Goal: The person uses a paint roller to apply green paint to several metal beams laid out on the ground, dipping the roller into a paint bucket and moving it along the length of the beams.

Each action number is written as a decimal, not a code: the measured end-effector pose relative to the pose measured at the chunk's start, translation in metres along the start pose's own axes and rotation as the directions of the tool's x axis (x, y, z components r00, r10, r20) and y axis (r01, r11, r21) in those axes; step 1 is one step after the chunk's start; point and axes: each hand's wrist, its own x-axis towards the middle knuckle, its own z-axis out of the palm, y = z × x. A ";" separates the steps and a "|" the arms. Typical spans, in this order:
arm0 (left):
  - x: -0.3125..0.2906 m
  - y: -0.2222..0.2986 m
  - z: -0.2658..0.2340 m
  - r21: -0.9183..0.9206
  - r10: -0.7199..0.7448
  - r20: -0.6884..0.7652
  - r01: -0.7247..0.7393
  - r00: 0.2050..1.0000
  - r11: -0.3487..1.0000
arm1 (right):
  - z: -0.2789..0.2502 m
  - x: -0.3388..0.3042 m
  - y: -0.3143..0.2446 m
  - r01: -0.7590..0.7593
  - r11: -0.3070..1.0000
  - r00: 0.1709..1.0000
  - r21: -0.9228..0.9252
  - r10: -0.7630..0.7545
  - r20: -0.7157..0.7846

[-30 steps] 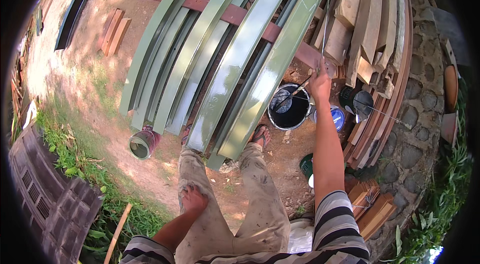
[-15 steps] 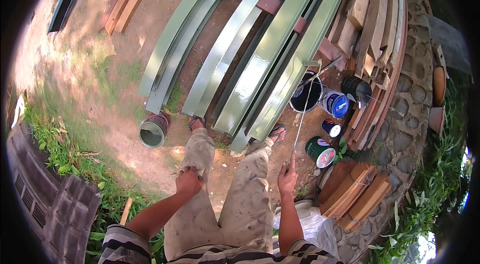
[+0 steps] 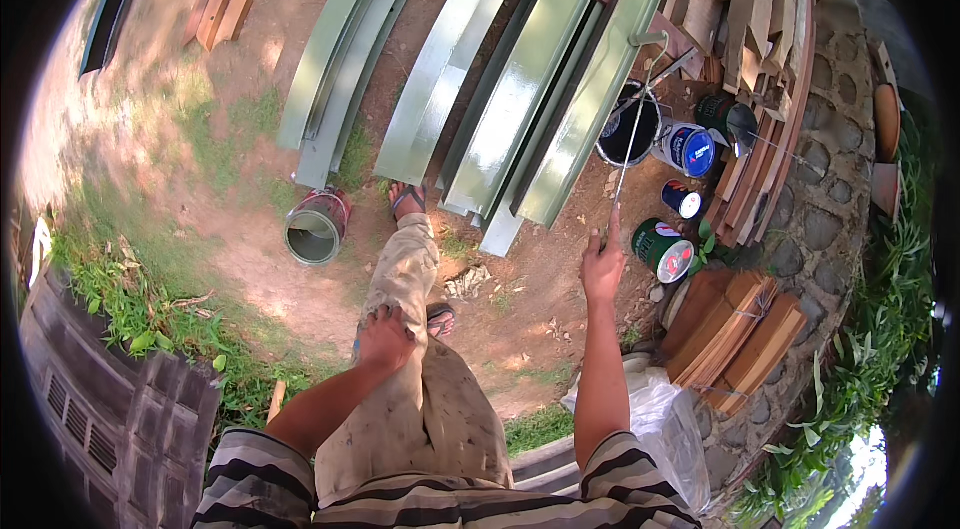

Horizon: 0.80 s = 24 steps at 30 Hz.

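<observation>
Because the right hand (image 3: 601, 267) is curled round only the handle end of the paint roller (image 3: 627, 157), left hand (image 3: 387, 336) spread left of the green beam (image 3: 608, 79), the roller's head (image 3: 648, 37), at that beam's right edge, could skid off.

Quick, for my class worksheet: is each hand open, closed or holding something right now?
Left hand: open, resting on the trouser leg.
Right hand: closed, holding the paint roller by its handle.
</observation>
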 end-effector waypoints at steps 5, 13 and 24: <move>-0.007 -0.019 0.034 0.078 0.014 -0.018 -0.012 1.000 0.997 | 0.036 -0.099 0.056 -0.025 0.999 1.000 0.046 0.024 0.014; -0.033 -0.043 0.092 0.143 0.074 -0.172 -0.050 0.982 0.988 | 0.103 -0.334 0.155 -0.106 0.991 0.992 0.077 0.100 0.074; -0.094 -0.082 0.157 0.050 -0.018 -0.058 0.021 0.998 0.999 | 0.070 -0.283 0.125 -0.074 0.997 0.994 0.034 0.071 0.085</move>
